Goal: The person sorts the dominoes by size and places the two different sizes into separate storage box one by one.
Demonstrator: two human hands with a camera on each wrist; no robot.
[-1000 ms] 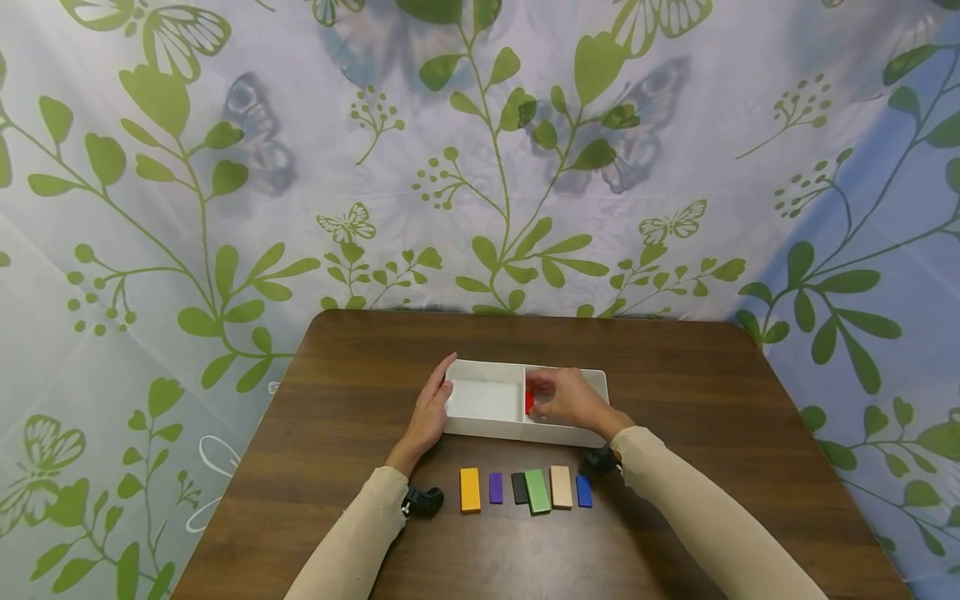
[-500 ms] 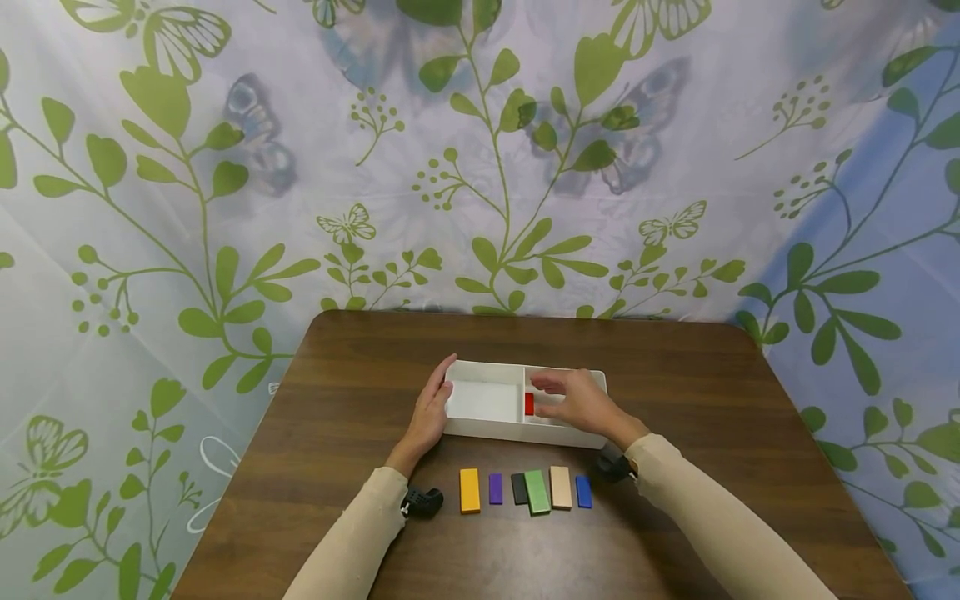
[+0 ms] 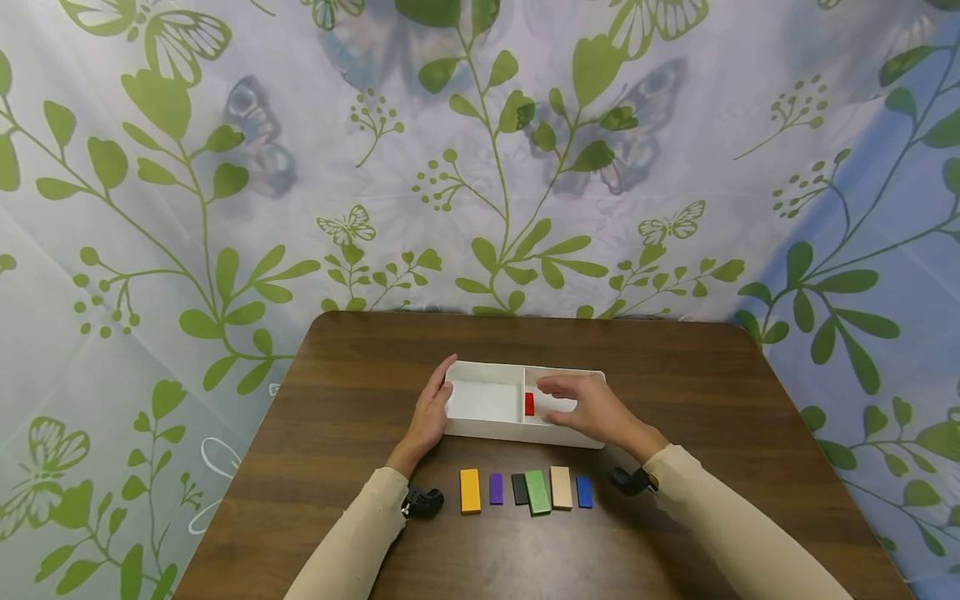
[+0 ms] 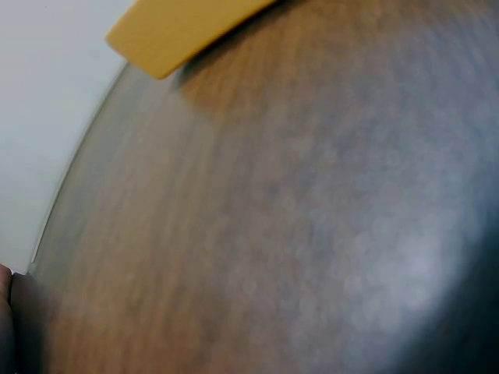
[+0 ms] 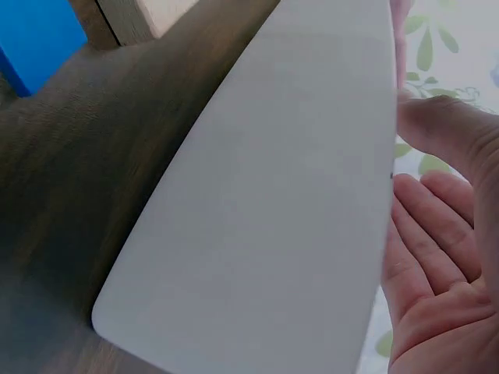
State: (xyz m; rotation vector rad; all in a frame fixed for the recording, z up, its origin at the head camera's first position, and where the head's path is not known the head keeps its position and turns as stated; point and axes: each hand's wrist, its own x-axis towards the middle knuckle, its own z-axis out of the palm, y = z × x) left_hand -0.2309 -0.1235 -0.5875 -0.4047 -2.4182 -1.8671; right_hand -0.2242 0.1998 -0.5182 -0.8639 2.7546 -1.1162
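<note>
A white two-compartment box (image 3: 486, 430) lies across the table, with a small red block (image 3: 529, 404) in its right compartment against the divider. My left hand (image 3: 428, 417) rests along the box's left end, its fingers straight and its thumb at the rim. Over the right compartment hovers my right hand (image 3: 600, 410), thumb and fingers apart and holding nothing. In the right wrist view, the right hand (image 5: 440, 288) shows beyond the white box wall (image 5: 265, 195), palm visible and fingers loosely bent. Only a sliver of the left hand appears in the left wrist view.
In front of the box lies a row of blocks: yellow (image 3: 470, 491), purple (image 3: 496, 489), black (image 3: 520, 488), green (image 3: 537, 492), beige (image 3: 561, 487) and blue (image 3: 584, 492). The green one leans against or overlaps the black one. A patterned cloth (image 3: 480, 167) hangs behind the brown table (image 3: 675, 375).
My right hand has let go of the red block, spread its fingers and drawn back to the right. The red block stays by the divider; the left hand has not moved.
</note>
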